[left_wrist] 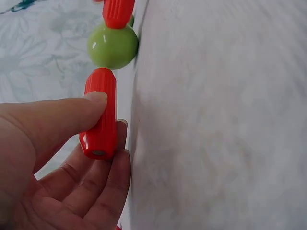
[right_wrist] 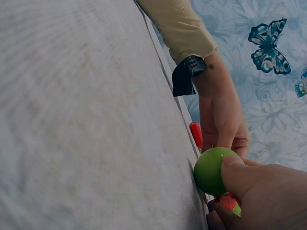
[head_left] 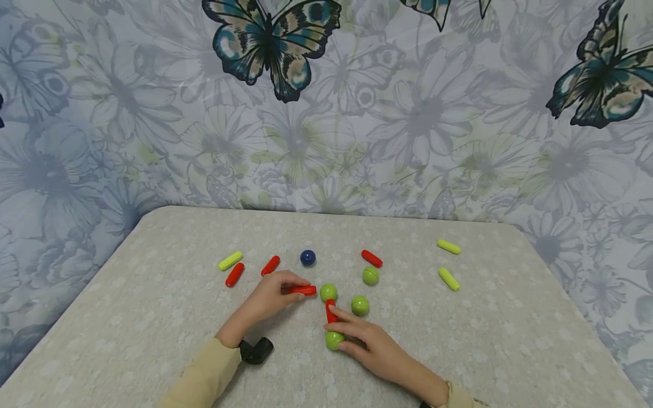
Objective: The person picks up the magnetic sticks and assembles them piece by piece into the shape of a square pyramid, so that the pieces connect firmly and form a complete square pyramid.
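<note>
My left hand (head_left: 274,293) pinches a red rod (left_wrist: 101,120) between thumb and fingers; a grey metal spot shows in its near end. The rod's other end points at a green ball (head_left: 329,292), right at its surface in the left wrist view. From that ball a second red rod (head_left: 331,311) runs toward me to another green ball (right_wrist: 211,170), the three in one line. My right hand (head_left: 374,345) holds this near ball with the thumb, its fingers lying over the second rod. Part of that rod is hidden under the fingers.
Right of the line lie two green balls (head_left: 360,305). Farther back are a dark blue ball (head_left: 308,258) and a red rod (head_left: 372,258). Yellow-green rods (head_left: 449,279) lie at right; another (head_left: 230,260) lies at left beside red rods (head_left: 235,275). A patterned curtain (head_left: 326,141) hangs behind the table.
</note>
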The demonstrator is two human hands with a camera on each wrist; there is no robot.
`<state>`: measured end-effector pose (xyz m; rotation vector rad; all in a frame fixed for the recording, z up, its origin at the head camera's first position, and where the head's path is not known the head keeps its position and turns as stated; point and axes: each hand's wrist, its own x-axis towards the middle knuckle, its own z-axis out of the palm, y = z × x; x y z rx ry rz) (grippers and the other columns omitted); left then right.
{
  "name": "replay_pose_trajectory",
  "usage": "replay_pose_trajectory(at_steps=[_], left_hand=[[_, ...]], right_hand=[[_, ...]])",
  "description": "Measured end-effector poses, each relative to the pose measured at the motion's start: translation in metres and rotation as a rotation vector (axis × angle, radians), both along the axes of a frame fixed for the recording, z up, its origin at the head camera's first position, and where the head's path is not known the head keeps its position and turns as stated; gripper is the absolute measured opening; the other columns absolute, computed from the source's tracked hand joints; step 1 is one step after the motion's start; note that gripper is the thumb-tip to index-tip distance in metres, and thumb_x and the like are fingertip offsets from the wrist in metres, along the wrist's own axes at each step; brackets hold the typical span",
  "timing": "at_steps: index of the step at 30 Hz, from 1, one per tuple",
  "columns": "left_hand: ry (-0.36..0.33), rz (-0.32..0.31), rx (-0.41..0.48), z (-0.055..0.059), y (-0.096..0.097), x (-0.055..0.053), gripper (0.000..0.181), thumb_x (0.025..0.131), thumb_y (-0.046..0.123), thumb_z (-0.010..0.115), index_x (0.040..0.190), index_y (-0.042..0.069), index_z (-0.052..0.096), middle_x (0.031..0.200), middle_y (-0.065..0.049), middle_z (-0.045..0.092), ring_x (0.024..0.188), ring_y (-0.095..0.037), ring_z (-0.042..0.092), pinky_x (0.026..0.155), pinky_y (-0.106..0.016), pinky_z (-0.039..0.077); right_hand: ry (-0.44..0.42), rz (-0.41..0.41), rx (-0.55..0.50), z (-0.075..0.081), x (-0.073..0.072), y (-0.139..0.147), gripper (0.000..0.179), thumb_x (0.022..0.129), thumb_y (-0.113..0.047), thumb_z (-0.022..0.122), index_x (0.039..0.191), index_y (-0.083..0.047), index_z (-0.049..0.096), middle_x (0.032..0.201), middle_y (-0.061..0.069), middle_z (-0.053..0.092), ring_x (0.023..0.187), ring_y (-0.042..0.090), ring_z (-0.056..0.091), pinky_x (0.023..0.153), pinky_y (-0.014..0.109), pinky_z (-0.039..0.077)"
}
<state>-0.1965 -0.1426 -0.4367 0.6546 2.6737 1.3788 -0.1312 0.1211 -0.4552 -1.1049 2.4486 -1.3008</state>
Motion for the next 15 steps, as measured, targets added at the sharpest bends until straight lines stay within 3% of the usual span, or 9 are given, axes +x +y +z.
replay_pose_trajectory(at_steps=[8, 15], left_hand=[[0.035, -0.037, 0.038, -0.0041, 0.0063, -0.0007, 0.022, 0.082, 0.005, 0.072, 0.103, 0.003, 0.071, 0.096, -0.002, 0.065, 0.09, -0.019, 0.06, 0.077, -0.032, 0.05], [0.013, -0.016, 0.06, -0.0056, 0.0073, 0.0007, 0.022, 0.082, 0.006, 0.072, 0.104, 0.003, 0.071, 0.098, -0.003, 0.065, 0.09, -0.019, 0.06, 0.076, -0.032, 0.05]], right_hand=[[-0.005, 0.005, -0.005, 0.0001, -0.0002, 0.0017, 0.038, 0.094, -0.027, 0.056, 0.131, -0.021, 0.056, 0.146, -0.001, 0.035, 0.13, 0.019, 0.034, 0.1, 0.042, 0.034], [0.015, 0.013, -0.012, -0.0017, -0.0011, 0.0011, 0.038, 0.094, -0.028, 0.056, 0.132, -0.02, 0.056, 0.146, -0.001, 0.035, 0.131, 0.019, 0.034, 0.1, 0.041, 0.034]])
